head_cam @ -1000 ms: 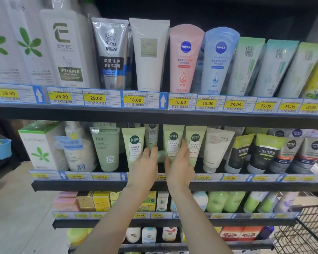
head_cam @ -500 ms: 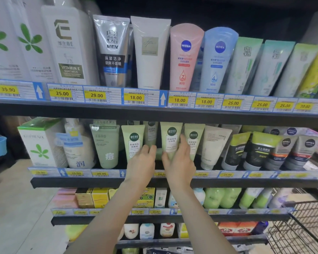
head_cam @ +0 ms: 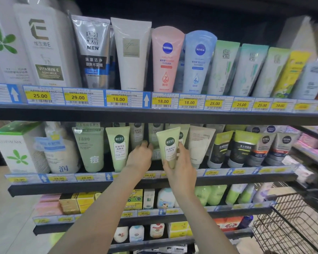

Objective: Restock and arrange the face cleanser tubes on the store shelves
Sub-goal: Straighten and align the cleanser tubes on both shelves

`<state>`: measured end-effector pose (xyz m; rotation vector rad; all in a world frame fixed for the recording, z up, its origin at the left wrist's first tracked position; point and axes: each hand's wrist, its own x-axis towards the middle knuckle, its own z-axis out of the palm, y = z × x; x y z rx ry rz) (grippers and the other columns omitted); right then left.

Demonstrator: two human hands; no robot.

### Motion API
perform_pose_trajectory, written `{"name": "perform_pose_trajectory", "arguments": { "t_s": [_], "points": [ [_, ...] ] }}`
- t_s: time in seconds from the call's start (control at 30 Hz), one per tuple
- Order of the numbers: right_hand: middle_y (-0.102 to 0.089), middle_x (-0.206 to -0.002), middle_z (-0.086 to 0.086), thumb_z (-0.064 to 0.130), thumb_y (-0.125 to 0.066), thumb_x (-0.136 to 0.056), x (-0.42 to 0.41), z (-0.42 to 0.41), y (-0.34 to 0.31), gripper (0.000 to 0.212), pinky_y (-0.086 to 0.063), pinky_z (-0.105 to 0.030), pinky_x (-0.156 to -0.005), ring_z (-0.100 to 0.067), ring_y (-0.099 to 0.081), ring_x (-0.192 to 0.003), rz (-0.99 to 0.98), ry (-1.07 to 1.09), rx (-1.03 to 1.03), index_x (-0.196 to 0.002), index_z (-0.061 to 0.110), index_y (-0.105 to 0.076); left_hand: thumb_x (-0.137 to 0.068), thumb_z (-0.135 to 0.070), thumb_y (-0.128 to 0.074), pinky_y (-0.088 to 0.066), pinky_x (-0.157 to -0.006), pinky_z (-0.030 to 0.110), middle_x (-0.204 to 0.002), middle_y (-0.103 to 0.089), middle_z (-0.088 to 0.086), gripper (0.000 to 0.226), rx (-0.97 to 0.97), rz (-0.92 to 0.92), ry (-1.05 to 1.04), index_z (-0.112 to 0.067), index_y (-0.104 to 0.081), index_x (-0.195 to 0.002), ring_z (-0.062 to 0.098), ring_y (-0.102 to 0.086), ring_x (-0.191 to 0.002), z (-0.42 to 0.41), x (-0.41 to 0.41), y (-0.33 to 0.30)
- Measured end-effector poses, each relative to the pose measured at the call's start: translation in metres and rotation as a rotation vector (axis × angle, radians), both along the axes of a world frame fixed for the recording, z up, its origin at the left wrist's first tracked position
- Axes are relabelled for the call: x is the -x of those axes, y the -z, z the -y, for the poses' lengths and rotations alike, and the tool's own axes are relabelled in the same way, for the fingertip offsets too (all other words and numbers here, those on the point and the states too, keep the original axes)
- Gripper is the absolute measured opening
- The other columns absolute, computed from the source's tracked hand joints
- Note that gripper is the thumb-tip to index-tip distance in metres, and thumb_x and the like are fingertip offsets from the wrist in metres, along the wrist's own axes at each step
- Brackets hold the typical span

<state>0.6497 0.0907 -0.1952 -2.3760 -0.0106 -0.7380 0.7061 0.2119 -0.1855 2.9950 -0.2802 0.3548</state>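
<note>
We are mid-task at the second shelf [head_cam: 154, 186]. Our right hand [head_cam: 182, 167] holds a pale green cleanser tube [head_cam: 169, 147] by its lower half, thumb on the left, fingers wrapped round the right side; the tube is tilted slightly, out in front of the shelf edge and not seated in any row. Our left hand [head_cam: 140, 158] reaches into the gap behind it, fingers loosely extended and touching the tubes at the back [head_cam: 154, 136]; we cannot tell whether it pinches one.

Done, by our reading: a matching green tube [head_cam: 118, 147] stands upright at the shelf front just left of the gap, and the top shelf row [head_cam: 165, 59] looks full and faced. Left to do: seat the held tube in the gap and square it with its neighbours.

Surroundings: a white tube [head_cam: 200, 143] stands just right of the gap, dark men's tubes [head_cam: 242, 147] further right. A wire cart [head_cam: 297, 222] sits at lower right. Price labels [head_cam: 117, 99] line the shelf edges.

Obstacles: the gap is narrow, and the overhanging shelf above limits headroom. Neighbouring tubes could topple.
</note>
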Motion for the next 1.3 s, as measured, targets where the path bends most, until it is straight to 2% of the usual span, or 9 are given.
{"name": "perform_pose_trajectory", "arguments": {
  "t_s": [0.2, 0.37, 0.5, 0.63, 0.73, 0.93, 1.2, 1.3],
  "points": [
    [-0.055, -0.126, -0.009, 0.025, -0.071, -0.080, -0.004, 0.007, 0.007, 0.064, -0.050, -0.034, -0.066, -0.026, -0.064, -0.096, 0.019, 0.022, -0.002, -0.135, 0.007, -0.043, -0.089, -0.011, -0.055, -0.046, -0.089, 0.037, -0.133, -0.040, 0.011, 0.052, -0.076, -0.093, -0.019, -0.015, -0.037, -0.138, 0.030, -0.047, -0.119, 0.002, -0.017, 0.003],
    [-0.055, -0.122, -0.005, 0.027, -0.070, -0.081, -0.005, 0.010, 0.009, 0.063, -0.046, -0.029, -0.064, -0.021, -0.064, -0.095, 0.026, 0.028, -0.023, -0.136, 0.010, -0.042, -0.088, -0.008, -0.057, -0.048, -0.082, 0.035, -0.128, -0.045, 0.010, 0.050, -0.160, -0.060, -0.026, -0.014, -0.038, -0.134, 0.029, -0.052, -0.114, 0.003, -0.023, 0.006],
    [-0.055, -0.121, -0.003, 0.027, -0.069, -0.081, -0.003, 0.012, 0.008, 0.063, -0.046, -0.031, -0.065, -0.021, -0.063, -0.097, 0.030, 0.034, -0.044, -0.136, 0.012, -0.042, -0.087, -0.006, -0.057, -0.048, -0.083, 0.036, -0.128, -0.046, 0.011, 0.054, -0.135, -0.033, -0.050, -0.014, -0.034, -0.136, 0.030, -0.051, -0.115, 0.004, -0.019, 0.007],
    [-0.053, -0.124, -0.003, 0.029, -0.067, -0.083, -0.001, 0.011, 0.007, 0.062, -0.043, -0.028, -0.065, -0.021, -0.061, -0.100, 0.028, 0.038, -0.047, -0.137, 0.012, -0.040, -0.089, -0.010, -0.055, -0.047, -0.089, 0.038, -0.134, -0.042, 0.014, 0.058, -0.015, -0.009, -0.068, -0.010, -0.027, -0.140, 0.031, -0.047, -0.120, 0.000, -0.013, 0.005],
    [-0.052, -0.126, -0.003, 0.030, -0.066, -0.084, 0.000, 0.009, 0.005, 0.062, -0.039, -0.027, -0.067, -0.021, -0.059, -0.104, 0.017, 0.048, -0.047, -0.137, 0.011, -0.039, -0.090, -0.012, -0.055, -0.045, -0.091, 0.037, -0.133, -0.043, 0.015, 0.053, 0.108, 0.019, -0.094, -0.006, -0.030, -0.136, 0.031, -0.047, -0.119, 0.002, -0.005, 0.005],
    [-0.050, -0.132, -0.001, 0.030, -0.066, -0.084, 0.001, 0.011, 0.001, 0.063, -0.044, -0.029, -0.072, -0.020, -0.056, -0.110, 0.027, 0.039, -0.101, -0.138, 0.013, -0.038, -0.092, -0.023, -0.055, -0.043, -0.088, 0.033, -0.128, -0.045, 0.015, 0.046, 0.327, 0.091, -0.130, -0.003, -0.035, -0.128, 0.029, -0.050, -0.115, 0.010, 0.011, 0.010],
    [-0.051, -0.130, 0.001, 0.032, -0.065, -0.085, 0.001, 0.004, -0.003, 0.062, -0.046, -0.032, -0.075, -0.018, -0.057, -0.109, 0.010, 0.014, -0.145, -0.138, 0.016, -0.036, -0.088, -0.023, -0.061, -0.047, -0.079, 0.035, -0.113, -0.053, 0.012, 0.037, 0.660, 0.244, -0.162, -0.003, -0.045, -0.116, 0.027, -0.057, -0.099, 0.009, 0.039, 0.022],
    [-0.051, -0.129, 0.001, 0.032, -0.065, -0.085, 0.000, -0.001, -0.003, 0.063, -0.045, -0.031, -0.073, -0.020, -0.057, -0.107, -0.007, -0.001, -0.144, -0.138, 0.016, -0.036, -0.087, -0.024, -0.062, -0.048, -0.076, 0.033, -0.111, -0.055, 0.012, 0.039, 0.715, 0.280, -0.196, -0.004, -0.046, -0.116, 0.025, -0.057, -0.097, 0.007, 0.045, 0.025]
  ]
}}
